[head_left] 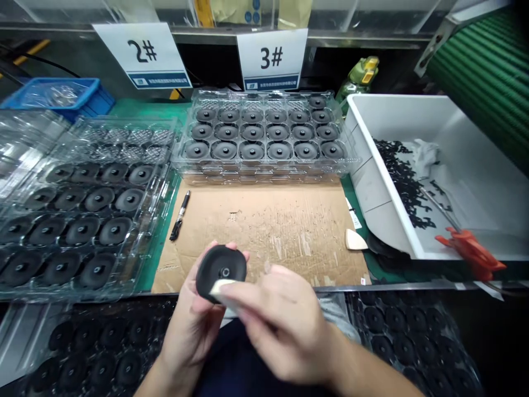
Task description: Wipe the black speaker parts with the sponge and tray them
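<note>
Head view first, and I go from left to right. Far left I see a blue bin (58, 95) at the back. In front of it sits a clear tray (82, 209) full of round black parts, under the sign 2# (142, 54). A black pen (180, 215) lies on the left edge of the brown cardboard sheet (281, 226) that covers the desk (159, 259).

My left hand (194, 320) is low in the middle. Its fingers (231, 246) curl around a round black part (221, 272) and pinch it by its rim, just above the near edge of the cardboard. My right hand (281, 325) is just beside it. Its fingers are pressed together on a small pale piece (221, 286) that touches the lower edge of the black part.

Behind the cardboard, under the sign 3# (271, 58), is a second clear tray (264, 135) with rows of the same black parts. To the right stands a white tub (372, 182) with many small black bits inside. An orange tool (471, 251) rests on its near rim.
</note>
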A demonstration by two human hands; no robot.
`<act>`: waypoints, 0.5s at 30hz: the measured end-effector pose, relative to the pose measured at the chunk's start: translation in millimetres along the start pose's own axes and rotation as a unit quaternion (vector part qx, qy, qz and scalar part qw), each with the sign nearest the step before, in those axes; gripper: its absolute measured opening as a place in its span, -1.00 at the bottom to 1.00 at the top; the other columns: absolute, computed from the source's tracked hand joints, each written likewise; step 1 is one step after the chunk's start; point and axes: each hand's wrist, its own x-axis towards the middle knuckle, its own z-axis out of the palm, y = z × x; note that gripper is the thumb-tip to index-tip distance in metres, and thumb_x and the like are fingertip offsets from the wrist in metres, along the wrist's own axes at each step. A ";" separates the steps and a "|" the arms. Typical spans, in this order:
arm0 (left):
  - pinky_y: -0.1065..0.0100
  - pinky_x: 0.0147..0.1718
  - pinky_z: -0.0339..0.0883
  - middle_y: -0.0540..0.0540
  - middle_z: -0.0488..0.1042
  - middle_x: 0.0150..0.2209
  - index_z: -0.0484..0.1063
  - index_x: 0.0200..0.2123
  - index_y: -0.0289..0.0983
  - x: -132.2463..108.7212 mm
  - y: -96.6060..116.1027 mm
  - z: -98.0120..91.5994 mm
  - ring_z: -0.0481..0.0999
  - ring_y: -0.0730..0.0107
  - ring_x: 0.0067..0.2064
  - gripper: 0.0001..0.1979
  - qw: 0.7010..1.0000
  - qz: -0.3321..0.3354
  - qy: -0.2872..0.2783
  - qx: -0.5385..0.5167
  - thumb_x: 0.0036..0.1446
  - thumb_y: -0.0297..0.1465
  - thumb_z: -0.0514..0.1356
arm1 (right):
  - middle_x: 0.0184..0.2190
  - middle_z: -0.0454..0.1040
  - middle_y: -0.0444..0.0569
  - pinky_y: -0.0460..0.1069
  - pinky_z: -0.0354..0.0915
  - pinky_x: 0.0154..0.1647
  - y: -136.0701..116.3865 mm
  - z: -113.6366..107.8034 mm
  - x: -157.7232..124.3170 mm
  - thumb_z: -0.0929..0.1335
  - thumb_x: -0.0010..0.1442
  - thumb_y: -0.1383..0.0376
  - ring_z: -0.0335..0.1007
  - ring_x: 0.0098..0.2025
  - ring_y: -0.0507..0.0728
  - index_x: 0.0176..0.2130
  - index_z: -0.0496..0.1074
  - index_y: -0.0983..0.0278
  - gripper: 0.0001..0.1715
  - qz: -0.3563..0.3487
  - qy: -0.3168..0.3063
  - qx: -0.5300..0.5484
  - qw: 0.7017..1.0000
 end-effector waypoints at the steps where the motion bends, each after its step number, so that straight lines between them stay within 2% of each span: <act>1: 0.39 -0.06 0.36 0.04 0.50 -0.07 0.43 -0.10 -0.06 0.7 -0.7 -4.0 0.44 0.19 -0.01 -0.46 1.000 0.008 0.004 0.002 -0.27 -0.27 0.38 | -0.37 0.51 -0.08 -0.04 0.27 -0.42 4.9 -3.3 -4.7 0.22 0.19 0.43 0.33 -0.46 0.01 -0.06 0.36 0.32 -0.68 0.043 -0.011 0.004 0.999; 3: 0.38 -0.08 0.37 0.01 0.50 -0.06 0.42 -0.07 -0.07 2.2 -5.1 -9.7 0.48 0.23 -0.06 -0.52 1.000 -0.004 0.002 -0.010 -0.15 -0.32 0.34 | -0.27 0.50 -0.08 -0.05 0.29 -0.35 12.2 -12.6 -11.6 0.24 0.20 0.41 0.37 -0.35 0.02 -0.06 0.37 0.26 -0.69 0.136 0.012 0.003 0.991; 5: 0.40 -0.09 0.37 0.01 0.51 -0.08 0.41 -0.07 -0.06 2.5 -10.7 -9.5 0.51 0.31 -0.10 -0.58 0.999 -0.033 -0.008 -0.032 -0.07 -0.37 0.30 | -0.17 0.46 -0.05 -0.04 0.30 -0.24 10.3 -19.9 -11.8 0.25 0.20 0.40 0.37 -0.22 0.05 -0.01 0.34 0.25 -0.66 0.165 0.074 -0.017 0.983; 7: 0.49 -0.15 0.39 0.03 0.53 -0.11 0.43 -0.09 -0.07 1.4 -13.5 -4.5 0.52 0.39 -0.14 -0.60 0.996 -0.063 -0.031 -0.049 -0.07 -0.39 0.30 | -0.15 0.46 -0.03 -0.01 0.28 -0.19 0.7 -20.5 -6.4 0.26 0.20 0.40 0.37 -0.21 0.06 0.03 0.31 0.29 -0.63 0.105 0.089 -0.045 0.989; 10: 0.53 -0.17 0.39 0.02 0.54 -0.13 0.45 -0.11 -0.11 -0.4 -10.3 1.3 0.51 0.37 -0.11 -0.63 0.993 -0.091 -0.049 -0.052 -0.06 -0.34 0.30 | -0.29 0.49 -0.01 0.03 0.26 -0.22 -12.3 -11.1 2.6 0.20 0.21 0.40 0.36 -0.30 0.07 -0.01 0.33 0.38 -0.66 -0.002 0.026 -0.053 0.998; 13: 0.41 -0.11 0.40 0.07 0.52 -0.09 0.42 -0.08 -0.03 -0.5 -7.7 -0.8 0.50 0.30 -0.08 -0.60 0.997 -0.061 -0.028 -0.040 -0.06 -0.36 0.29 | -0.38 0.47 -0.07 -0.01 0.23 -0.31 -12.3 -1.0 8.1 0.19 0.20 0.44 0.35 -0.34 0.04 -0.06 0.34 0.36 -0.68 -0.002 -0.032 -0.034 0.999; 15: 0.48 -0.19 0.43 0.11 0.54 -0.13 0.45 -0.14 0.00 -0.6 -9.7 -2.3 0.52 0.36 -0.12 -0.62 0.997 -0.061 -0.028 -0.039 -0.11 -0.36 0.32 | -0.32 0.47 -0.06 0.01 0.19 -0.34 -8.8 3.6 12.4 0.19 0.21 0.43 0.34 -0.34 0.04 -0.06 0.33 0.35 -0.69 0.027 -0.020 -0.050 0.998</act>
